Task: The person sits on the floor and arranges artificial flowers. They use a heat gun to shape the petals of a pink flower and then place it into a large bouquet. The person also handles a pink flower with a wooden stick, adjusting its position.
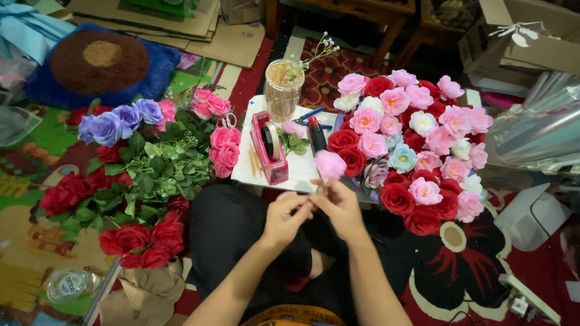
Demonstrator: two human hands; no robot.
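Both arms come up from the bottom of the frame and meet in the middle. My left hand [285, 216] pinches something thin at its fingertips, most likely the stem, though it is too small to see. My right hand [339, 207] closes round the same spot, just under a pink flower [330, 164]. That flower sits right above the fingers, in the middle of the frame, over black trousers [229, 226].

Just past the hands lies a white board [302, 172]. On it stands a pink tape holder [269, 148], with thin sticks beside it. A jar of sticks [283, 90] stands behind, higher up.

Right of the hands is a big bunch [414, 151] of red, pink and white flowers. On the left are red roses [142, 241], green leaves [157, 169] and purple flowers [118, 121]. A water bottle [67, 284] lies at the lower left.

I think the flower head could pop off if the fingers squeeze or twist too hard. It could also slip and fall into the big bunch, where it would be hard to find. An elbow could bump the jar, and the sticks would spill.
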